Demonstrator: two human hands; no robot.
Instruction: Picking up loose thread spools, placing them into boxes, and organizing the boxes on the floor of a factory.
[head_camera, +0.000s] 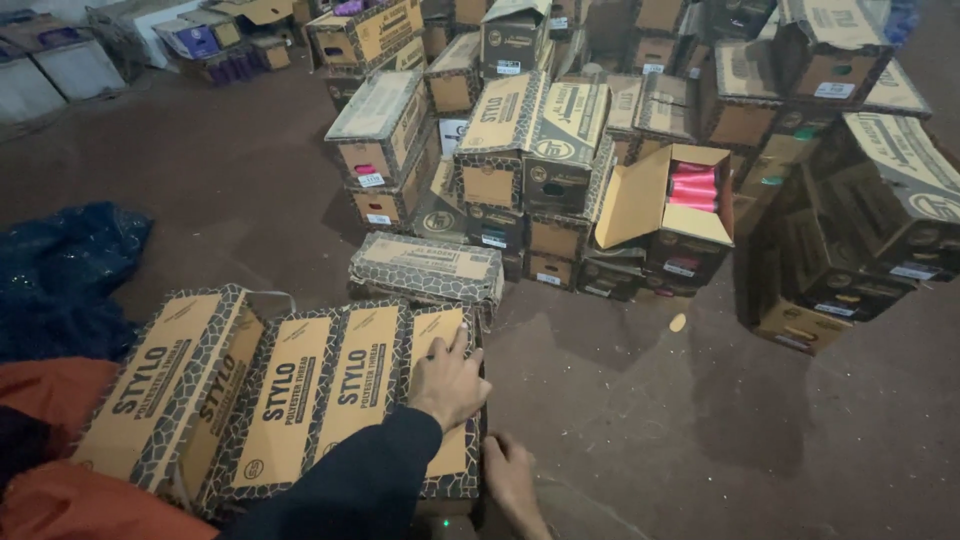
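Row of boxes (300, 390) lies before the stacked cartons (560, 150).

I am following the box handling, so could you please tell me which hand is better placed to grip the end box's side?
Probably the right hand: it sits low at the right side of the end box, near the floor, while the left hand lies flat on top of it.

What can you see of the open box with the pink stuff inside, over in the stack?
The open box is brown cardboard, its plain flaps folded outwards, the largest hanging to the left. Inside, pink cylinders, rolls or spools as they look, lie packed together. It sits slightly tilted on top of closed patterned boxes in the pile, which press against it on both sides. Neither hand touches it; both are far off at the near row of boxes.
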